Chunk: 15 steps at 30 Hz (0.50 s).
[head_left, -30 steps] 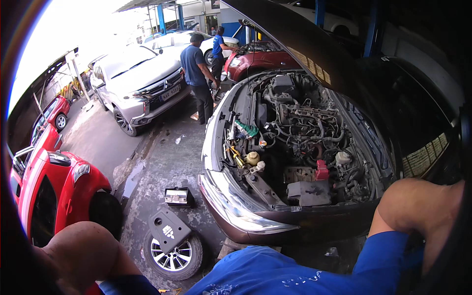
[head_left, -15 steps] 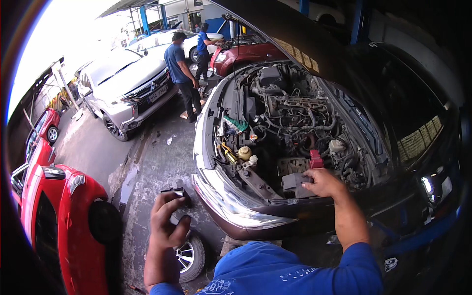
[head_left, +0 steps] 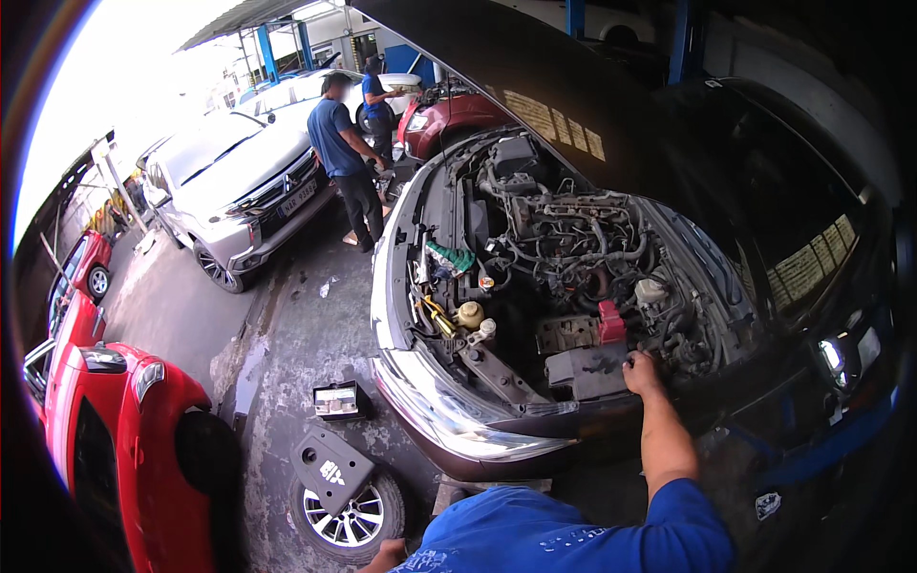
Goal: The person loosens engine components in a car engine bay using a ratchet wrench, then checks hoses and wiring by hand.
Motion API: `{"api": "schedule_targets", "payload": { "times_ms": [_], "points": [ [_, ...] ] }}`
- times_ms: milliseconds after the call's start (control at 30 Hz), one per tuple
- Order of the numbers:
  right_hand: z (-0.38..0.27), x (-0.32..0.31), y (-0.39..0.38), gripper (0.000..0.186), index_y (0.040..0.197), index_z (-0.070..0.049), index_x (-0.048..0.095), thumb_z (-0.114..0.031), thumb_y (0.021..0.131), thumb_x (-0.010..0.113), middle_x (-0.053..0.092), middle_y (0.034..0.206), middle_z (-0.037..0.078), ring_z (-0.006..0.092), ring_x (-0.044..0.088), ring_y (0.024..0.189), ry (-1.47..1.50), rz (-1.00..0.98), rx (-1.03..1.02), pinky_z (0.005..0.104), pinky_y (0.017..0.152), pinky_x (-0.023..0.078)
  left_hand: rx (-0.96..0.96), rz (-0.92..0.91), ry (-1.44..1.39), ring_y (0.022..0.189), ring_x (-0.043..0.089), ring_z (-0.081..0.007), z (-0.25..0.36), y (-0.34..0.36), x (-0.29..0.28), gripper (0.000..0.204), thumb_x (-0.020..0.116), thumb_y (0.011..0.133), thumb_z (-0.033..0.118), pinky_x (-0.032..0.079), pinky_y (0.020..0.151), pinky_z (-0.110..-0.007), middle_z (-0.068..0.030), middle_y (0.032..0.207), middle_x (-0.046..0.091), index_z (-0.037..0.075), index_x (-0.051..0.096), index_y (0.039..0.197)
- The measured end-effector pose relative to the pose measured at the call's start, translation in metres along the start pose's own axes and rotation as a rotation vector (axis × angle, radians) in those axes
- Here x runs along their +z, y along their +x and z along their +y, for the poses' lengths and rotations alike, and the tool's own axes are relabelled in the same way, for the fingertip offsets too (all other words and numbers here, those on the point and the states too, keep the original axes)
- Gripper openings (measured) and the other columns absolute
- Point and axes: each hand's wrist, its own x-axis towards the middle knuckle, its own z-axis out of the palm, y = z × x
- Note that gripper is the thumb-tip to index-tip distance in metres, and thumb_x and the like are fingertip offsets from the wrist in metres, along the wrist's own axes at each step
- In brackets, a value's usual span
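Note:
My right hand (head_left: 645,373) reaches over the front of the open engine bay, its fingers curled at the right end of a dark grey boxy part (head_left: 585,374). Too little shows to tell what is pinched there. Just behind that part are a red plastic cover (head_left: 611,323) and a flat metal tray (head_left: 565,335). At the lower edge, my left hand (head_left: 387,552) is low beside my body, mostly hidden, its fingers not readable. Near it, a dark grey engine cover (head_left: 330,469) lies on a wheel with a tyre (head_left: 353,525).
An open box (head_left: 340,401) sits on the floor left of the headlight (head_left: 458,406). Yellow-handled tools (head_left: 437,316) and a green cloth (head_left: 449,258) rest along the bay's left side. The raised hood (head_left: 516,86) hangs above. Two people (head_left: 344,153) stand beyond, near other cars.
My left hand has dropped from mid-view to the lower edge, uncovering the engine cover and open box. My right hand has shifted from the grey part's top to its right end.

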Motion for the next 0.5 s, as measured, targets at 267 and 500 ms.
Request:
{"api": "schedule_targets", "payload": {
  "times_ms": [267, 500],
  "points": [
    [-0.014, -0.004, 0.008, 0.025, 0.103, 0.002, 0.067, -0.007, 0.080, 0.072, 0.065, 0.100, 0.019, 0.0313, 0.067, 0.090, 0.249, -0.071, 0.204, 0.0383, 0.082, 0.054, -0.045, 0.311, -0.667, 0.069, 0.062, -0.0245, 0.027, 0.024, 0.004, 0.023, 0.066, 0.088, 0.018, 0.048, 0.060, -0.043, -0.0068, 0.083, 0.065, 0.008, 0.066, 0.109],
    [0.005, 0.013, 0.006, 0.027, 0.104, 0.001, 0.067, -0.010, 0.080, 0.073, 0.064, 0.105, 0.020, 0.0300, 0.066, 0.092, 0.180, -0.059, 0.131, 0.0379, 0.083, 0.053, 0.255, 0.470, -0.579, 0.061, 0.057, -0.0151, 0.105, 0.043, -0.033, 0.034, 0.067, 0.088, 0.021, 0.044, 0.048, -0.031, -0.0061, 0.078, 0.063, 0.001, 0.065, 0.117]
  ]
}}
